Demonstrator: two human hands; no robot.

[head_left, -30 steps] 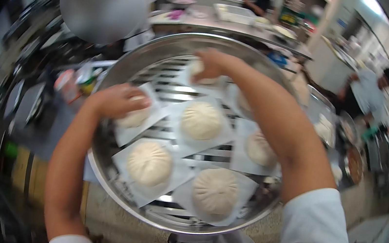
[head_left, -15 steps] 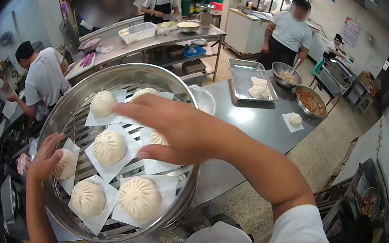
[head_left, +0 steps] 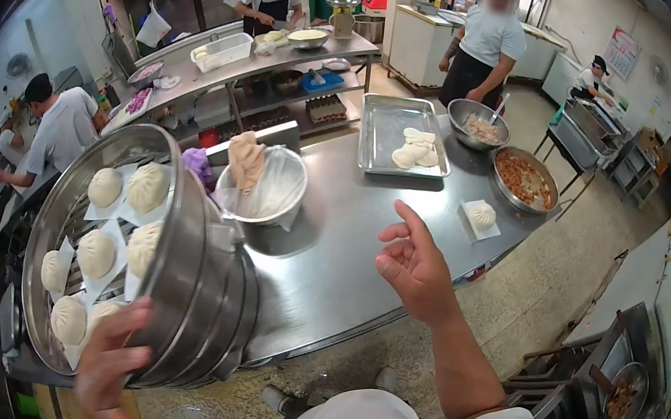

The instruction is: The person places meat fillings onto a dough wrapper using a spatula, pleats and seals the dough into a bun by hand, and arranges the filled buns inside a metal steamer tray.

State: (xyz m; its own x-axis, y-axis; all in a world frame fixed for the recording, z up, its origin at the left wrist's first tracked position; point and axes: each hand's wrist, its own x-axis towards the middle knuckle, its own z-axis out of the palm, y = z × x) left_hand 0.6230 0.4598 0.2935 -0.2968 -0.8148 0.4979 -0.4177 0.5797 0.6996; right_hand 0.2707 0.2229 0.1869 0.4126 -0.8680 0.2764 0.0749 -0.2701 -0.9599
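A stack of round metal steamers (head_left: 209, 303) stands at the left. Several pleated buns (head_left: 96, 254) on white paper squares lie on its slatted top tier. My left hand (head_left: 112, 362), blurred, is at the near rim of the steamer with its fingers apart and nothing in them; whether it touches the rim I cannot tell. Over the table's near edge hovers my right hand (head_left: 420, 273), empty, its index finger stretched and the others loosely bent. The closest thing to it is a single bun (head_left: 481, 217) on paper. Beyond, a metal tray (head_left: 375, 164) bears flat dough pieces (head_left: 416, 149).
On the steel table (head_left: 320, 233) are a lined white tub (head_left: 301, 192) with a cloth, a bowl of pale filling (head_left: 482, 129) and a pan of brown filling (head_left: 522, 179). Co-workers (head_left: 486, 43) stand around. A stove (head_left: 624, 332) is at the right.
My right hand has left the buns in the steamer and moved right, over the table. My left hand has shifted down along the rim. The view has turned rightward.
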